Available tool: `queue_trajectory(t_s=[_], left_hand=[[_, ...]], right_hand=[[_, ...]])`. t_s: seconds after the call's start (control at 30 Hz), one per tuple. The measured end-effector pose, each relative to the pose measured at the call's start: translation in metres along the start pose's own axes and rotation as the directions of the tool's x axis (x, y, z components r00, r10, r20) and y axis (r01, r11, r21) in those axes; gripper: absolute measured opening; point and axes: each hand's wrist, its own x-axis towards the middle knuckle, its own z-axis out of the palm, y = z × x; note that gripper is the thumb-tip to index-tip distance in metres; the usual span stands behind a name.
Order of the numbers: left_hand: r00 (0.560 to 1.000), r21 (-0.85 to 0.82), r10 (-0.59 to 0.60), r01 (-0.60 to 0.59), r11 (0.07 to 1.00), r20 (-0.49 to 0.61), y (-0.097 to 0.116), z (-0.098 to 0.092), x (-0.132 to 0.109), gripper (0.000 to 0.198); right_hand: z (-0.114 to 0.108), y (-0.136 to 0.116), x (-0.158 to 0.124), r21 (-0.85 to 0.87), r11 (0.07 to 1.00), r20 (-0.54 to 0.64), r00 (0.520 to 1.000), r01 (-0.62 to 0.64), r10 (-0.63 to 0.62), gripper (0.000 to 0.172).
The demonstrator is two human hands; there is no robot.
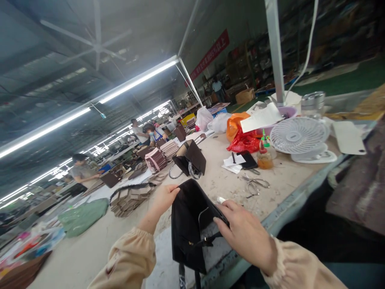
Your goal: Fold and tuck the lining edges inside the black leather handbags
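Observation:
A black handbag (186,224) is tilted near the table's front edge, its mouth spread wide and its dark lining showing. My left hand (164,200) pinches the bag's far upper corner between thumb and fingers. Along the near side, my right hand (245,230) grips the opposite rim, thumb inside the opening. A small zip or strap with metal fittings (205,240) crosses the bag's lower part. Beside my right fingers a small white tip (221,199) shows; whether I hold it is unclear. Straps hang from the bag's bottom end.
A dark brown handbag (195,158) stands beyond my hands. Scissors (254,184), a glue bottle (265,158), a red plastic bag (243,140) and a white fan (300,136) are at right. Stacked brown pieces (130,198) and a green bag (84,216) lie left. Several people work farther back.

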Motion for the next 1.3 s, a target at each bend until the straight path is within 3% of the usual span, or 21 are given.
queue_trajectory(t_s=[0.1, 0.3, 0.43, 0.67, 0.83, 0.97, 1.13, 1.23, 1.3], left_hand=[[0.998, 0.251, 0.049, -0.038, 0.967, -0.037, 0.002, 0.000, 0.003, 0.025], [0.984, 0.378, 0.011, 0.058, 0.924, -0.177, -0.007, 0.003, 0.001, 0.020], [0.973, 0.343, 0.026, 0.056, 0.938, -0.228, -0.017, 0.003, -0.004, 0.015], [0.979, 0.483, 0.058, 0.043, 0.874, -0.193, -0.016, 0.001, -0.007, 0.015], [0.978, 0.589, 0.153, -0.042, 0.807, -0.140, -0.013, -0.001, -0.008, 0.022], [0.962, 0.588, 0.236, -0.114, 0.801, -0.135, -0.021, -0.001, -0.008, 0.022], [0.929, 0.519, 0.310, -0.166, 0.838, -0.203, -0.030, -0.001, -0.010, 0.023], [0.919, 0.428, 0.309, -0.184, 0.885, -0.244, -0.034, -0.001, -0.011, 0.024], [0.928, 0.296, 0.247, -0.162, 0.941, -0.279, -0.036, -0.001, -0.011, 0.023]], right_hand=[[0.001, 0.000, -0.001, 0.000, 1.000, -0.002, 1.000, 0.006, -0.006, 0.028], [0.007, 0.000, 0.002, -0.015, 1.000, 0.014, 1.000, 0.005, -0.005, 0.030], [0.009, -0.001, 0.001, -0.012, 1.000, 0.028, 0.999, 0.023, -0.023, 0.030], [0.013, -0.005, 0.000, -0.040, 0.998, 0.005, 0.999, 0.041, -0.040, 0.031], [0.015, -0.005, 0.000, -0.050, 0.998, 0.001, 0.999, 0.040, -0.040, 0.031], [0.017, -0.006, -0.002, -0.078, 0.996, -0.005, 0.999, 0.045, -0.046, 0.031], [0.020, -0.010, -0.003, -0.106, 0.992, -0.021, 0.998, 0.062, -0.064, 0.032], [0.022, -0.011, -0.003, -0.123, 0.990, -0.033, 0.997, 0.063, -0.068, 0.032], [0.022, -0.011, -0.002, -0.124, 0.990, -0.031, 0.998, 0.059, -0.063, 0.033]])
